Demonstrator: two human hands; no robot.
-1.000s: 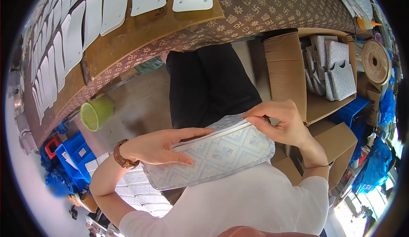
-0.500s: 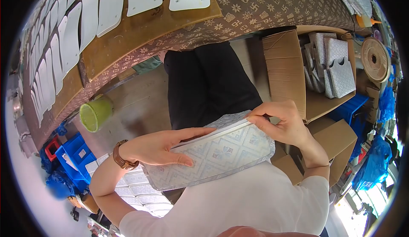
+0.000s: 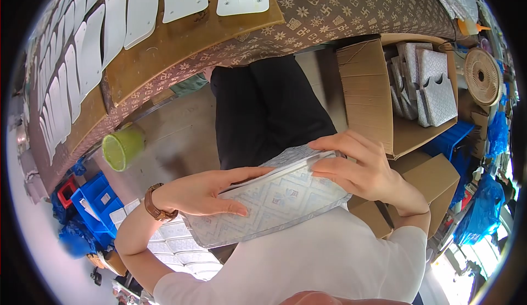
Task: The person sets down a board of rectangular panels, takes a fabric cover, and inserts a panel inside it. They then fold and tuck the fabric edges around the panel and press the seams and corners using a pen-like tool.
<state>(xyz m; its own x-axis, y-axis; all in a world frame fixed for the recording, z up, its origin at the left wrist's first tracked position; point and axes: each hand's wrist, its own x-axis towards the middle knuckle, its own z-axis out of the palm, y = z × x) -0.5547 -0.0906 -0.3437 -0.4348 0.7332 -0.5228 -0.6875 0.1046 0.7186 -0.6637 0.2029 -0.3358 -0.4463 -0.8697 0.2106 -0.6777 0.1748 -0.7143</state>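
Note:
A flat fabric cover [image 3: 274, 206] with a pale blue diamond pattern lies across my lap, tilted up to the right. White edging of a board or lining shows along its upper opening. My left hand [image 3: 211, 192], with a brown watch at the wrist, grips the cover's left part, thumb on the front and fingers inside the opening. At the right end, my right hand [image 3: 354, 165] is closed over the upper edge, fingers on both sides of the opening. Its fingertips are partly hidden by the fabric.
White curved panels [image 3: 141, 9] stand in rows on the wooden table [image 3: 181, 41]. To the right is a cardboard box [image 3: 366, 85] holding folded patterned covers [image 3: 436, 85], near a beige fan [image 3: 483, 74]. On the left are a green bin [image 3: 123, 148] and blue crates [image 3: 99, 201].
My right hand has shifted slightly left along the opening, from pinching the corner to fingers spread over the edge. My left hand stays nearly still on the cover.

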